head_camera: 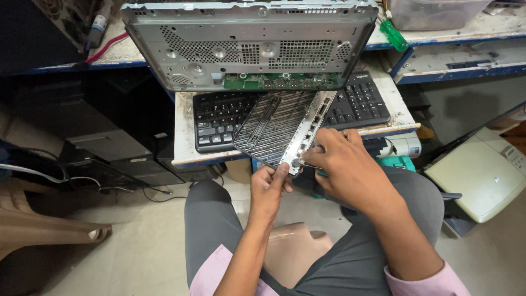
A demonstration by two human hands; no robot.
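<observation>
Cluttered repair bench, with a ribbed panel held out over the lap.

Both hands hold the dark slotted cover panel (pixel 276 129) tilted, its metal port strip turned up toward the eyes: the left hand (pixel 269 189) pinches the near corner from below, and the right hand (pixel 345 164) closes its fingers on the strip's lower end. Its far edge lies over the black keyboard (pixel 219 118), below the opened metal chassis (pixel 249 41) propped on the table (pixel 183 140).

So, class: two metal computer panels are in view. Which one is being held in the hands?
The smaller ribbed panel, gripped by both hands over the keyboard; the large perforated chassis rests unheld.
</observation>
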